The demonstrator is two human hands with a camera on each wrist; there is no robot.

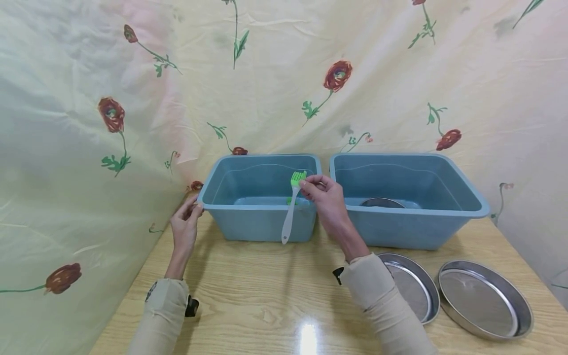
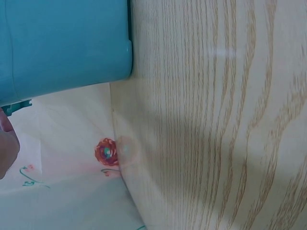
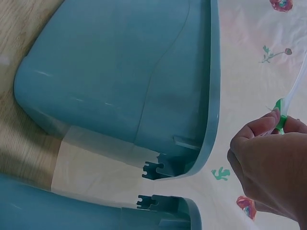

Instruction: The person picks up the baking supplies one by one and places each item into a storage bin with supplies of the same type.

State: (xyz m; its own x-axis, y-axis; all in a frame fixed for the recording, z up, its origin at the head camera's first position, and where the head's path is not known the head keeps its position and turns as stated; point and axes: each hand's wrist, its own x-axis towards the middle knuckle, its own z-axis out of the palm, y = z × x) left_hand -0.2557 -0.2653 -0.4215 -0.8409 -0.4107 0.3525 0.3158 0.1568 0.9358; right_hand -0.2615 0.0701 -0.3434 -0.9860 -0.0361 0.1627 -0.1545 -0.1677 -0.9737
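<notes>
My right hand (image 1: 330,199) pinches a basting brush (image 1: 289,219) by its green pronged head, with the whitish handle hanging down. The brush overlaps the front wall of the left blue tub (image 1: 255,222) in the head view. At that tub's left end, my left hand (image 1: 184,226) grips the rim between thumb and fingers; only part of this hand (image 2: 7,151) shows in the left wrist view. Inside the left tub lies a small green thing (image 1: 290,201), mostly hidden by the brush and front wall. The right wrist view shows the brush's green head (image 3: 280,115) between thumb and fingers.
Close beside the left tub stands a second blue tub (image 1: 399,229), in which a round metal pan (image 1: 382,202) partly shows. Two more round metal pans (image 1: 485,303) lie at the table's right, one partly behind my right sleeve. A flowered cloth (image 1: 275,98) hangs behind.
</notes>
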